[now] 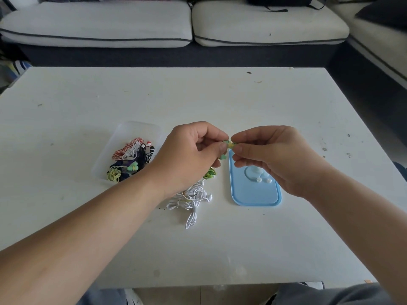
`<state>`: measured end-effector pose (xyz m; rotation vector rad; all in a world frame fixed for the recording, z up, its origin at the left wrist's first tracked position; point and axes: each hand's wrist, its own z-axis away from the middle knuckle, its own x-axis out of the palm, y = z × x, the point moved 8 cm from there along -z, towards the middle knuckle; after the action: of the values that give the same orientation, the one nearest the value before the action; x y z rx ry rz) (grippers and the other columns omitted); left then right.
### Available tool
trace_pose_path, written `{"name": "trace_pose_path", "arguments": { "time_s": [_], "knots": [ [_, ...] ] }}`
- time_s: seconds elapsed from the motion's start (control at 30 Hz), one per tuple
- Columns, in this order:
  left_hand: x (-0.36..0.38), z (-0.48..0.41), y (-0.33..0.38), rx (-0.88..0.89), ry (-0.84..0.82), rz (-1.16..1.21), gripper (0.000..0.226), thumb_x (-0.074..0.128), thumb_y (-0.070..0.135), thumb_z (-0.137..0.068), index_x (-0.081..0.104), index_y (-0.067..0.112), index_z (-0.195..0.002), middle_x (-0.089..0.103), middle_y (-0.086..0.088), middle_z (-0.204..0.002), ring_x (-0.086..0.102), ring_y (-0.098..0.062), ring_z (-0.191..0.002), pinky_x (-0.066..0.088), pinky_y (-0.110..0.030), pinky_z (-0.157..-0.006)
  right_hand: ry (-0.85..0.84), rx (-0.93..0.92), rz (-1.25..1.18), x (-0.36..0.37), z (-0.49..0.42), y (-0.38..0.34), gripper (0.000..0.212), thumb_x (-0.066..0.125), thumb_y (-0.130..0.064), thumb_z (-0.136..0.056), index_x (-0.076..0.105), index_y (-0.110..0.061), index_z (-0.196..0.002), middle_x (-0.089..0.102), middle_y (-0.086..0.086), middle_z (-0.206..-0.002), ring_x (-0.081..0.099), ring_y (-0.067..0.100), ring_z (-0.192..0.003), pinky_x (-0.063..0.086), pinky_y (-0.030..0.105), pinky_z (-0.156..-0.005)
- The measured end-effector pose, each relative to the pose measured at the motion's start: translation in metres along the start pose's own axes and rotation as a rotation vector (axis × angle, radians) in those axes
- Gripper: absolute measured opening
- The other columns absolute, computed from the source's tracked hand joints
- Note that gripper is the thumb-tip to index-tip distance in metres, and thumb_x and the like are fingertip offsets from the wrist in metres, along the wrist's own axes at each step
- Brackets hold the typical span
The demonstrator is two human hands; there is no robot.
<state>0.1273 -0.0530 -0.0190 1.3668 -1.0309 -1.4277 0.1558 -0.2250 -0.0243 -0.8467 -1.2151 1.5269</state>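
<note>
My left hand (pixel 193 150) and my right hand (pixel 271 155) meet above the white table (pixel 220 102), each pinching one end of a small green and yellow earphone piece (pixel 229 144). A second green bud (pixel 222 157) hangs just below my left fingers, and its coiled green cable (pixel 210 173) lies on the table under my left hand. A light blue lid (pixel 255 192) lies flat under my right hand with two small white ear tips (pixel 263 180) on it.
A clear plastic box (pixel 123 137) at the left holds several coiled earphones of mixed colours. A tangle of white earphone cables (pixel 191 201) lies between the box and the lid. A grey sofa (pixel 176 23) stands beyond the table's far edge.
</note>
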Motion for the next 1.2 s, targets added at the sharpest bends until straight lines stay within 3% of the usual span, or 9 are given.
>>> {"name": "trace_pose_path", "arguments": {
  "time_s": [0.13,0.4,0.6,1.2],
  "knots": [
    [-0.001,0.000,0.002,0.012,0.008,0.016,0.011,0.072,0.006,-0.094,0.075,0.015,-0.100,0.077,-0.006,-0.082,0.074,-0.017,-0.068,0.062,-0.028,-0.069,-0.019,-0.005,-0.055,0.001,-0.002,0.002,0.014,0.065,0.011,-0.090,0.074,0.003,-0.098,0.071,0.025,-0.086,0.070,0.028,-0.075,0.060,0.031,-0.073],
    [0.002,0.001,-0.002,-0.050,-0.045,0.154,0.011,0.071,0.008,-0.096,0.075,0.014,-0.103,0.077,-0.005,-0.086,0.075,-0.023,-0.072,0.063,-0.043,-0.081,-0.206,0.114,-0.223,0.013,-0.003,0.011,0.027,0.067,-0.009,-0.080,0.069,0.002,-0.105,0.065,0.013,-0.081,0.066,0.018,-0.070,0.058,0.025,-0.068],
    [0.004,0.001,-0.001,-0.081,-0.061,0.274,0.012,0.070,0.004,-0.096,0.074,0.008,-0.106,0.075,-0.006,-0.085,0.071,-0.022,-0.069,0.062,-0.036,-0.078,-0.265,0.155,-0.279,0.015,0.000,0.015,0.021,0.064,-0.013,-0.084,0.071,0.001,-0.098,0.066,0.012,-0.078,0.066,0.019,-0.066,0.058,0.024,-0.066],
    [0.005,0.003,0.000,-0.096,-0.059,0.320,0.011,0.068,0.002,-0.096,0.074,0.011,-0.100,0.076,-0.008,-0.085,0.069,-0.022,-0.068,0.060,-0.030,-0.070,-0.284,0.164,-0.403,0.020,-0.003,0.016,0.023,0.057,-0.009,-0.090,0.065,0.005,-0.107,0.068,0.010,-0.084,0.067,0.015,-0.073,0.059,0.023,-0.069]
  ]
}}
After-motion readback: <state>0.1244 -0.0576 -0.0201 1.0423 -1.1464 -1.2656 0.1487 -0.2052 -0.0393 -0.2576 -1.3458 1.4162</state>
